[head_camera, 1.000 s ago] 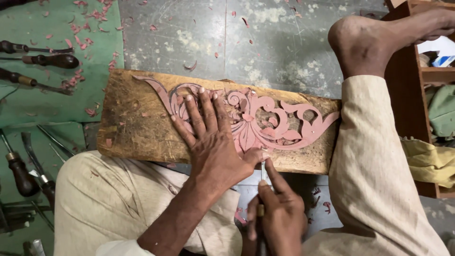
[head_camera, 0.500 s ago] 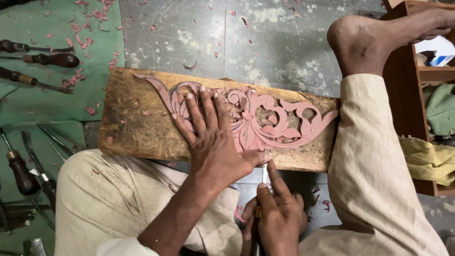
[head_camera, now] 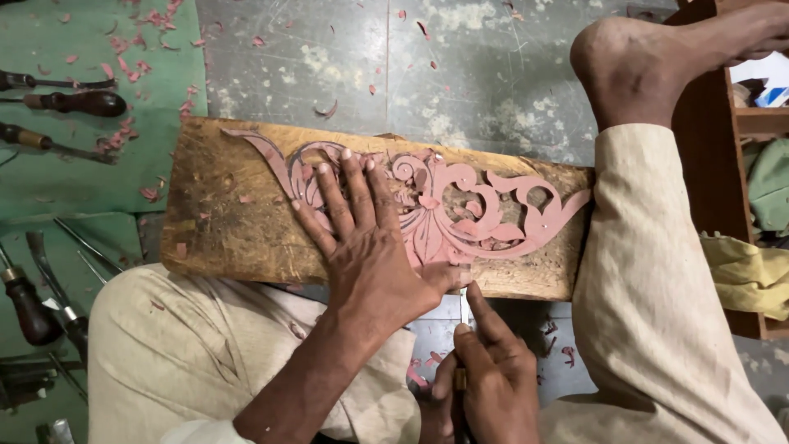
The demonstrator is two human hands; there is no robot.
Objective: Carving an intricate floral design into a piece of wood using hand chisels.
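My left hand (head_camera: 370, 247) lies flat on the pink carved scrollwork (head_camera: 444, 210), fingers (head_camera: 349, 185) spread and pressed down over the left half of the ornament, thumb hooked toward the near edge of the wooden board (head_camera: 222, 222). The carving runs along the board from its far left corner to its right end, where the tail curls up beside my right knee (head_camera: 649, 271). My right hand (head_camera: 485, 378) sits just off the board's near edge, fingers (head_camera: 481, 325) pressed together and pinching a thin chisel (head_camera: 464, 306); its metal tip meets the carving's lower rim right beside my left thumb. The board rests on my left thigh (head_camera: 189, 345) and against the right leg, above a grey floor (head_camera: 460, 74) flecked with pink shavings (head_camera: 329, 108). More chisels (head_camera: 74, 103) lie on a green mat (head_camera: 57, 181) off the board's left end. My bare foot (head_camera: 649, 66) rests beyond the far right corner, beside a wooden shelf (head_camera: 715, 181).
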